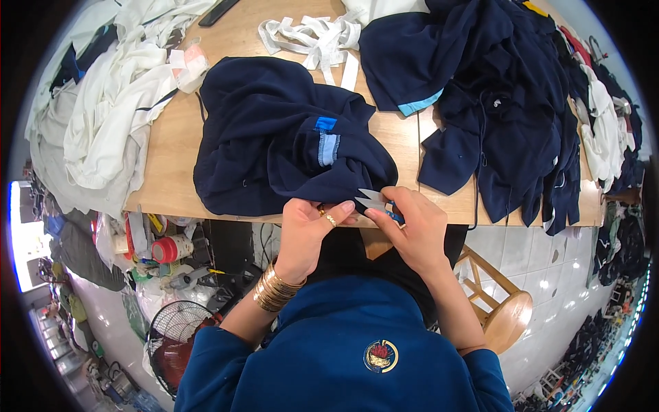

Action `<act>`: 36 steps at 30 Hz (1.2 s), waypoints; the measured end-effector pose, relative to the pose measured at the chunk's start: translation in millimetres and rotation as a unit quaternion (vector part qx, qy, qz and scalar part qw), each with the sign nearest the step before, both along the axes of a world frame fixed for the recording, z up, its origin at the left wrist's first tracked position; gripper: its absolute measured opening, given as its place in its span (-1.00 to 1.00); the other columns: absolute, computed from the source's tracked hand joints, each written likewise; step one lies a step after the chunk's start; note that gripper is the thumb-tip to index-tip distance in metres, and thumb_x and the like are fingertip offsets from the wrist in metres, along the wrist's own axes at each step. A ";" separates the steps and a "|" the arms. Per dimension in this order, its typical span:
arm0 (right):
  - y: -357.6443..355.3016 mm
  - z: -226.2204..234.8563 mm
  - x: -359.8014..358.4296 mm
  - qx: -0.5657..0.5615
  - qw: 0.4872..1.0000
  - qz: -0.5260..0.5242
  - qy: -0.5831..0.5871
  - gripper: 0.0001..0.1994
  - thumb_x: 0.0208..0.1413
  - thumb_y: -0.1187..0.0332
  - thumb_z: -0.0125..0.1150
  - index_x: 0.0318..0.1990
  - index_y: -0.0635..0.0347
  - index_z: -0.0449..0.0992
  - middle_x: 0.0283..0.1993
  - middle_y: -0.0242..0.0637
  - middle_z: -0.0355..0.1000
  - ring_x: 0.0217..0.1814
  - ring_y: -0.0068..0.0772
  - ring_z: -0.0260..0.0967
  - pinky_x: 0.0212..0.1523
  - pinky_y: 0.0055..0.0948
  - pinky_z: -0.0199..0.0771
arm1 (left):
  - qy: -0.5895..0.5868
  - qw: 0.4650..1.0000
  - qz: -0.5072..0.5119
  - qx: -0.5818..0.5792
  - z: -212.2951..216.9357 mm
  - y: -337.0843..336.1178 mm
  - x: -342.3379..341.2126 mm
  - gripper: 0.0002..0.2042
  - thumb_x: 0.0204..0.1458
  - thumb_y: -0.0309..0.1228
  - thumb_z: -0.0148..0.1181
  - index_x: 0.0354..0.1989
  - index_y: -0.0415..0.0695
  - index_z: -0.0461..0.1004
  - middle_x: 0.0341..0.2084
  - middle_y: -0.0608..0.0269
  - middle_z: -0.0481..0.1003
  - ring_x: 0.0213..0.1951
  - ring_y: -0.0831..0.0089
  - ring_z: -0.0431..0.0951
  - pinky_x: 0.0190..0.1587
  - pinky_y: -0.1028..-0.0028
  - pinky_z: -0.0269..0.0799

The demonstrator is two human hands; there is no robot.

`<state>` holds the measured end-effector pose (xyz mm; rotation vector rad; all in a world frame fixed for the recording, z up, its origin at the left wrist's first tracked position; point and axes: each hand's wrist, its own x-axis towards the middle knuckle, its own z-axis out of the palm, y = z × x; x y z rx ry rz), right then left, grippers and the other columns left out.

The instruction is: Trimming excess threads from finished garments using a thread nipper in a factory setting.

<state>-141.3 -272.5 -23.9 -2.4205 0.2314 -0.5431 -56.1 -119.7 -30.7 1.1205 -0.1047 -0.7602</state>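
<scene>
A navy garment point(254, 137) lies bunched on the table in front of me, with a light blue label patch point(329, 149) and a brighter blue tab above it. My left hand point(312, 230) pinches the garment's near edge between thumb and fingers. Small thread snips point(373, 199) with silver blades and a blue handle sit in my right hand point(417, 223), its fingers closed round them. Their blades point up and left, beside the fabric close to my left fingertips. Whether the blades touch the cloth I cannot tell.
White strips point(319, 41) lie at the table's far side. More navy garments point(508, 117) pile up on the right, white cloth point(110, 110) on the left. A wooden stool point(504, 319) stands right of me, a black fan point(178, 329) to the left.
</scene>
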 end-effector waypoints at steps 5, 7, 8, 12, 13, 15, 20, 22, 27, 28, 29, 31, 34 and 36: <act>-0.7 0.7 1.1 -0.027 0.999 0.005 -0.019 -0.72 -0.06 0.15 0.27 -0.33 0.16 0.45 -0.53 -0.34 0.37 -0.52 -0.35 0.34 -0.54 -0.46 0.29 | 0.005 1.000 0.001 0.000 7.6 -3.3 -1.3 -0.82 -0.02 -0.58 0.18 -0.23 -0.37 0.47 -0.36 0.16 0.53 -0.34 0.51 0.54 -0.21 0.52 0.49; -0.7 0.8 2.3 -0.031 0.999 0.008 -0.026 -0.72 -0.07 0.16 0.28 -0.34 0.16 0.45 -0.52 -0.34 0.37 -0.52 -0.36 0.33 -0.54 -0.47 0.28 | 0.004 1.000 0.003 -0.002 7.6 -3.6 -1.9 -0.82 -0.03 -0.58 0.18 -0.24 -0.38 0.47 -0.36 0.15 0.53 -0.35 0.51 0.54 -0.21 0.52 0.49; -0.7 0.9 2.7 -0.031 0.999 0.008 -0.026 -0.72 -0.07 0.16 0.28 -0.34 0.16 0.45 -0.52 -0.34 0.37 -0.52 -0.36 0.33 -0.54 -0.47 0.28 | 0.001 1.000 0.004 -0.001 6.3 -3.3 -1.9 -0.82 -0.03 -0.58 0.18 -0.24 -0.38 0.47 -0.36 0.15 0.53 -0.34 0.51 0.54 -0.21 0.52 0.49; -0.6 2.0 2.3 -0.043 0.999 0.002 -0.031 -0.75 -0.09 0.20 0.30 -0.38 0.17 0.46 -0.53 -0.34 0.37 -0.53 -0.37 0.33 -0.55 -0.46 0.28 | 0.003 1.000 0.006 0.006 6.2 -2.8 -2.1 -0.83 -0.03 -0.58 0.19 -0.25 -0.38 0.47 -0.37 0.15 0.53 -0.35 0.51 0.54 -0.22 0.52 0.49; 0.1 2.4 1.7 -0.038 0.999 -0.002 -0.028 -0.76 -0.09 0.22 0.30 -0.38 0.18 0.46 -0.53 -0.34 0.38 -0.53 -0.37 0.33 -0.54 -0.46 0.28 | 0.003 1.000 0.007 0.006 5.7 -2.1 -1.9 -0.83 -0.03 -0.58 0.19 -0.25 -0.38 0.47 -0.37 0.15 0.53 -0.35 0.51 0.54 -0.22 0.52 0.49; 1.0 1.0 -0.1 0.014 0.999 -0.021 -0.029 -0.77 -0.08 0.23 0.30 -0.39 0.19 0.47 -0.53 -0.33 0.39 -0.54 -0.36 0.34 -0.54 -0.47 0.28 | 0.005 1.000 0.007 0.014 4.3 -0.6 -1.1 -0.82 -0.03 -0.58 0.19 -0.24 -0.36 0.47 -0.37 0.16 0.53 -0.34 0.52 0.54 -0.22 0.52 0.49; -1.9 3.6 -1.8 0.083 0.994 -0.062 -0.017 -0.76 -0.07 0.25 0.31 -0.37 0.22 0.46 -0.52 -0.29 0.39 -0.55 -0.36 0.32 -0.53 -0.51 0.28 | -0.004 1.000 0.012 0.005 3.7 -1.1 -0.9 -0.80 -0.03 -0.58 0.19 -0.21 -0.33 0.45 -0.35 0.19 0.52 -0.33 0.53 0.53 -0.21 0.53 0.47; 0.4 3.4 -1.8 0.088 0.994 -0.060 -0.011 -0.74 -0.08 0.24 0.32 -0.34 0.22 0.45 -0.51 -0.28 0.38 -0.56 -0.39 0.32 -0.54 -0.52 0.28 | -0.003 1.000 0.010 0.005 2.8 -0.5 -0.7 -0.79 -0.03 -0.58 0.19 -0.19 -0.32 0.45 -0.35 0.20 0.52 -0.32 0.53 0.53 -0.21 0.54 0.46; 0.4 -3.2 -5.0 0.203 0.976 -0.070 0.025 -0.67 -0.09 0.22 0.34 -0.25 0.21 0.42 -0.52 -0.33 0.33 -0.55 -0.53 0.24 -0.52 -0.58 0.24 | 0.007 1.000 0.007 0.004 3.2 -1.6 -1.8 -0.79 -0.03 -0.58 0.18 -0.19 -0.31 0.45 -0.35 0.21 0.52 -0.33 0.54 0.52 -0.21 0.55 0.44; 0.6 -7.0 -5.9 0.264 0.962 -0.066 0.021 -0.67 -0.09 0.23 0.35 -0.24 0.20 0.42 -0.53 -0.38 0.29 -0.55 -0.57 0.19 -0.50 -0.61 0.22 | 0.007 1.000 0.007 0.003 1.4 -0.8 -1.8 -0.79 -0.03 -0.58 0.18 -0.19 -0.31 0.45 -0.35 0.21 0.52 -0.33 0.54 0.52 -0.21 0.55 0.44; 0.6 -9.7 -6.7 0.325 0.944 -0.063 0.017 -0.66 -0.10 0.24 0.35 -0.23 0.20 0.42 -0.54 -0.42 0.26 -0.54 -0.61 0.14 -0.48 -0.64 0.20 | 0.044 0.999 -0.012 0.009 -1.1 0.4 -1.4 -0.78 -0.02 -0.57 0.18 -0.17 -0.31 0.44 -0.33 0.21 0.52 -0.32 0.53 0.52 -0.21 0.54 0.44; 0.5 -12.3 -6.9 0.357 0.931 -0.067 0.038 -0.66 -0.11 0.26 0.36 -0.21 0.20 0.42 -0.53 -0.45 0.23 -0.51 -0.63 0.12 -0.46 -0.65 0.18 | 0.080 0.996 -0.029 0.014 -4.1 0.4 -2.1 -0.77 -0.02 -0.57 0.17 -0.15 -0.31 0.43 -0.31 0.21 0.51 -0.31 0.51 0.52 -0.20 0.53 0.45; -2.2 -12.2 -5.7 0.352 0.931 -0.083 0.055 -0.65 -0.13 0.30 0.37 -0.19 0.19 0.42 -0.51 -0.47 0.18 -0.48 -0.67 0.08 -0.46 -0.67 0.14 | -0.018 0.969 -0.228 0.090 -16.4 -1.3 -6.8 -0.70 0.07 -0.44 0.11 -0.05 -0.35 0.37 -0.22 0.14 0.50 -0.26 0.43 0.54 -0.16 0.50 0.45; -8.5 -11.1 -6.7 0.295 0.949 -0.105 0.043 -0.65 -0.15 0.36 0.37 -0.17 0.17 0.42 -0.49 -0.49 0.14 -0.45 -0.72 0.02 -0.48 -0.69 0.06 | -0.152 0.903 -0.363 0.171 -23.4 12.7 -14.8 -0.68 0.08 -0.42 0.10 -0.01 -0.30 0.36 -0.23 0.14 0.50 -0.26 0.46 0.54 -0.17 0.53 0.44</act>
